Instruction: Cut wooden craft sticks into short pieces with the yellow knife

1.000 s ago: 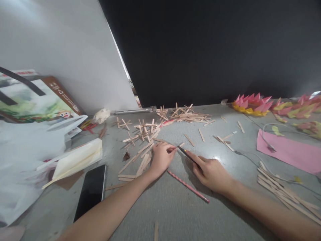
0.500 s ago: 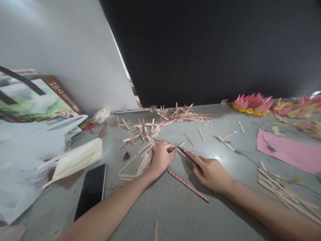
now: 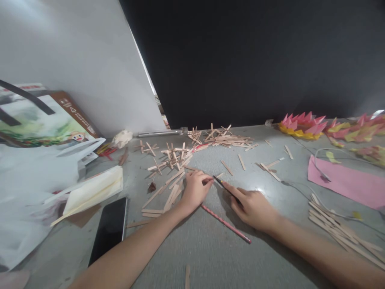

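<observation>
A black board [image 3: 240, 60] stands along the far edge of the table [image 3: 168, 257], well beyond the pencil [image 3: 226, 224]. Far to the pencil's left are a white plastic bag [image 3: 33, 176] and, behind it, a printed bag [image 3: 45, 116]. A pink sheet [image 3: 345, 184] lies to its right, under a cable [image 3: 324, 176].

The person's right hand [image 3: 255, 208] is just right of the pencil, its grip closed around a black tool [image 3: 227, 188]. The left hand [image 3: 197, 190] rests beyond the pencil's far end; its thumb and forefinger are drawn together, but whether they pinch anything cannot be made out.

A phone [image 3: 108, 228] lies left of the pencil, past the left forearm. A heap of sticks [image 3: 228, 138] lies beyond the pencil, crossed sticks [image 3: 173, 158] beyond it to the left, and loose sticks [image 3: 171, 196] crowd the left wrist. The pencil itself lies on the near side, between the hands. Smallest, a short stick [image 3: 220, 175] shows beyond the pencil, next to the tool's tip.
</observation>
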The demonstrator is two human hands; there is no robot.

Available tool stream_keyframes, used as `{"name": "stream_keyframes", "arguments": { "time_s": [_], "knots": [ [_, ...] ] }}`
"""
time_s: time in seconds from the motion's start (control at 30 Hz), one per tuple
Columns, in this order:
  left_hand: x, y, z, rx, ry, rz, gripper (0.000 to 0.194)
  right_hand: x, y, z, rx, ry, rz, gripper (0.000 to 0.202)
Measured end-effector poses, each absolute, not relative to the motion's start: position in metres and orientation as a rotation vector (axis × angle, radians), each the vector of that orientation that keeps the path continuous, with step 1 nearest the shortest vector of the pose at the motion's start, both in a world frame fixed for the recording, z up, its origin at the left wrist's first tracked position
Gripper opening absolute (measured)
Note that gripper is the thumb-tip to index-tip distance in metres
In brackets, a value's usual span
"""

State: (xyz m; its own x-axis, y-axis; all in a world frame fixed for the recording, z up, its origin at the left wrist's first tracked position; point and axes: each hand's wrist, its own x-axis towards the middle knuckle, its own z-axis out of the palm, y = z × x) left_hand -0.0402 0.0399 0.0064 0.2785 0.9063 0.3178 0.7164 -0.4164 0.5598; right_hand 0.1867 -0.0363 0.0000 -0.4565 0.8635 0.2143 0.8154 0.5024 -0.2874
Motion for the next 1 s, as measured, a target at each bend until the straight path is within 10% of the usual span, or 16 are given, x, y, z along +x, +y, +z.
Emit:
{"name": "stream_keyframes", "arguments": {
  "time_s": [1.0],
  "knots": [
    [-0.0399, 0.0391, 0.0098, 2.235, 1.412, 0.842, 0.006, 0.1867, -0.0360, 0.0009, -1.412, -2.422, 0.217, 0.056]
  ]
}}
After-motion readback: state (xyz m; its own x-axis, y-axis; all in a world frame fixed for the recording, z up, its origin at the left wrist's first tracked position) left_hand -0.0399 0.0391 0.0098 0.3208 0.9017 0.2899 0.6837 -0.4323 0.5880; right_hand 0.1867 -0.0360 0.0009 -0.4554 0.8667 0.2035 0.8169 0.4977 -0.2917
